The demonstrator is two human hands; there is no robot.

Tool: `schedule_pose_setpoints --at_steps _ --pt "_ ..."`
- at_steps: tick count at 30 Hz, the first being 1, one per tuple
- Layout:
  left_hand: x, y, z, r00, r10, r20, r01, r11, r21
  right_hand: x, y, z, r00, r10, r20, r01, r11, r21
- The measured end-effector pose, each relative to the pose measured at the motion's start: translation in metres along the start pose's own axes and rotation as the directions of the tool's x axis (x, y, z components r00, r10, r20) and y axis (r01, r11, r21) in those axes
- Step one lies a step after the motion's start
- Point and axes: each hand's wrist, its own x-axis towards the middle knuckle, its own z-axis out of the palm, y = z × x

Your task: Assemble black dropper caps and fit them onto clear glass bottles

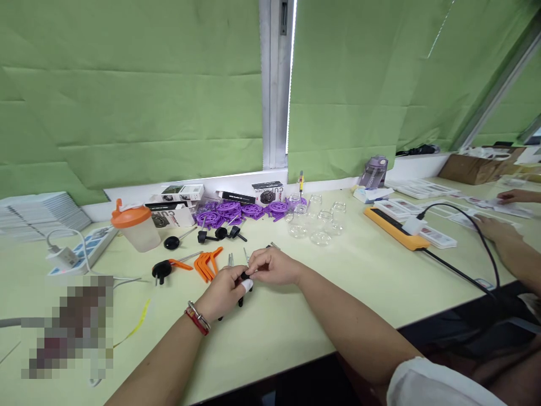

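My left hand [224,292] is closed on a small black part [245,276], with white tape around one digit. My right hand [274,266] pinches at the same part from the right, its fingertips meeting the left ones. Thin metal rods [230,260] stick up just behind my fingers, and black ends [240,301] show below the left hand. Beyond the right hand lies a small spring [275,246]. Orange angled levers [205,265] lie left of the hands, beside a black round piece [162,269] with a rod and orange lever. Fingers partly hide the held part.
Purple plastic parts [230,212], black knobs with rods [221,233] and clear glass-like vessels [321,235] sit farther back. An orange-lidded cup [135,228] and power strip [95,248] stand left. At right are an orange power strip [395,228], cable and another person's hand [499,230].
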Motion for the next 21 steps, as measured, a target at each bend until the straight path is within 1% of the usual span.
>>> schedule_pose_setpoints --at_steps 3,7,10,12,14,16,19,21 --pt "0.0 0.0 0.0 1.0 0.008 -0.001 -0.008 1.0 0.016 0.001 0.0 0.0 1.0 0.011 -0.003 -0.011 1.0 0.013" --pt "0.0 -0.002 -0.002 1.0 0.022 -0.003 -0.022 0.997 0.07 0.002 -0.005 0.002 0.999 0.042 -0.017 -0.043 0.998 -0.037" --pt "0.0 -0.004 -0.002 0.999 0.028 -0.02 -0.025 0.989 0.148 0.003 -0.007 0.008 0.993 0.102 -0.063 -0.106 0.991 -0.075" --pt "0.001 -0.005 -0.003 0.999 0.038 -0.03 -0.031 0.981 0.193 0.004 -0.005 0.012 0.979 0.176 -0.1 -0.181 0.982 -0.043" --pt "0.002 -0.005 -0.005 0.998 0.058 -0.04 -0.047 0.972 0.232 0.005 0.0 0.017 0.948 0.29 -0.128 -0.288 0.957 0.034" --pt "0.002 -0.007 -0.007 0.996 0.07 -0.058 -0.052 0.963 0.264 0.006 0.006 0.021 0.899 0.415 -0.137 -0.404 0.909 0.103" --pt "0.002 -0.012 -0.01 0.995 0.072 -0.063 -0.053 0.962 0.269 0.008 0.012 0.025 0.821 0.563 -0.093 -0.545 0.823 0.16" --pt "0.001 -0.015 -0.011 0.996 0.082 -0.031 -0.071 0.962 0.263 0.008 0.014 0.029 0.778 0.626 -0.058 -0.606 0.771 0.196"
